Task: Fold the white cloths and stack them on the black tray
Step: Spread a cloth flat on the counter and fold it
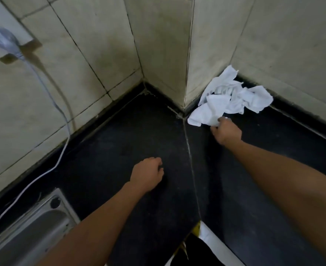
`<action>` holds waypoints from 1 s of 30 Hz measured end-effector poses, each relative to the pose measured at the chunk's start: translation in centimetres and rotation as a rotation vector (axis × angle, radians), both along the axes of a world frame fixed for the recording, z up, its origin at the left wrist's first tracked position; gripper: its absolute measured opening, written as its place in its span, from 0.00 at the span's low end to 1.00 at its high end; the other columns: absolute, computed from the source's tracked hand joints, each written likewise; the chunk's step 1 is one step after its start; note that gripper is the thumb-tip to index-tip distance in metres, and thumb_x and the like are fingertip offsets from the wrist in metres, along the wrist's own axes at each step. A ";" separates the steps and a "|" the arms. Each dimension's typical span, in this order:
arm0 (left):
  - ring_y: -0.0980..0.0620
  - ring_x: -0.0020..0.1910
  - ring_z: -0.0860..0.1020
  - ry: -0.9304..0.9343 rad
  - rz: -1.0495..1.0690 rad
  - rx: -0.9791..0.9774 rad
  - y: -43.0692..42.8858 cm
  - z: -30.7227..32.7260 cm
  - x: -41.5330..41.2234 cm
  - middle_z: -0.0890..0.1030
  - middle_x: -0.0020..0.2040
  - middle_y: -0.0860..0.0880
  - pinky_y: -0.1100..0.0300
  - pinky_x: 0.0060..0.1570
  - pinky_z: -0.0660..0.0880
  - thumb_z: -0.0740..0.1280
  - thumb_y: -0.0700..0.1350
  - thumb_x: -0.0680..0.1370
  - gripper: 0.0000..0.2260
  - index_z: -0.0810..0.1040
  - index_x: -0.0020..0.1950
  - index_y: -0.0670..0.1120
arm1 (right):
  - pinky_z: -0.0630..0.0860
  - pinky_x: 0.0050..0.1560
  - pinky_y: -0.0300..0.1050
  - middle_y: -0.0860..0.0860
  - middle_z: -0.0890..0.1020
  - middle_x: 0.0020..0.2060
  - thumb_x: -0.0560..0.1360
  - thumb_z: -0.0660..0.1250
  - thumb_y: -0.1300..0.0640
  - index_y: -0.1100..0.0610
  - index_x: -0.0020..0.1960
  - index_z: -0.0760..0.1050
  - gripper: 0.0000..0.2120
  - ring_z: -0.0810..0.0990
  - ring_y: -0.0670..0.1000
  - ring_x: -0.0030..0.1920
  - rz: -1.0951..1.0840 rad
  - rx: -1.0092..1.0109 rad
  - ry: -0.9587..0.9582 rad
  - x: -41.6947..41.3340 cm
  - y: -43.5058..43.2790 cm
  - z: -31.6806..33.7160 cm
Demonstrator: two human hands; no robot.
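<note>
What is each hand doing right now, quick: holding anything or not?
Left hand: loosely curled, resting on the black counter, holding nothing.
Right hand: gripping the near edge of the crumpled white cloths.

A heap of cloths (233, 96) lay on the counter (139, 131) against the wall, just right of a jutting corner, the right hand (226, 133) gripping its near edge. The left hand (147, 173) was over mid-counter. Far left, a cable (58, 112) ran from a wall socket (3, 41) down beside a metal unit (33, 227).
</note>
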State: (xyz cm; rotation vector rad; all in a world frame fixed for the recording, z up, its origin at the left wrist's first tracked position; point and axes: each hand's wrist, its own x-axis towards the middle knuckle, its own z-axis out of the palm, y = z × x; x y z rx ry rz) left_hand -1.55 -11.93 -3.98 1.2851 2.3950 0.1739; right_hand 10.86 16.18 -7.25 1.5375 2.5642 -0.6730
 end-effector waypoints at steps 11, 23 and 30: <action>0.48 0.47 0.78 -0.052 0.050 -0.061 -1.1 -2.4 -1.2 0.80 0.50 0.48 0.56 0.42 0.73 0.62 0.48 0.78 0.08 0.76 0.53 0.47 | 0.69 0.41 0.46 0.57 0.79 0.45 0.77 0.60 0.52 0.59 0.45 0.75 0.11 0.78 0.59 0.46 -0.196 0.022 0.193 -4.4 1.8 -1.6; 0.50 0.45 0.78 -0.073 0.154 -0.060 -3.7 -1.6 -1.5 0.81 0.47 0.50 0.57 0.42 0.75 0.64 0.48 0.78 0.07 0.78 0.52 0.48 | 0.72 0.38 0.47 0.49 0.77 0.34 0.79 0.62 0.51 0.56 0.50 0.72 0.07 0.77 0.53 0.37 0.164 -0.072 0.454 2.7 -11.6 0.4; 0.51 0.46 0.78 -0.147 0.184 -0.112 -5.8 -3.5 1.2 0.81 0.47 0.51 0.57 0.44 0.75 0.64 0.49 0.77 0.06 0.78 0.51 0.50 | 0.72 0.37 0.45 0.47 0.79 0.35 0.79 0.63 0.48 0.53 0.47 0.75 0.09 0.78 0.49 0.37 0.205 -0.335 0.149 9.1 -15.6 -3.4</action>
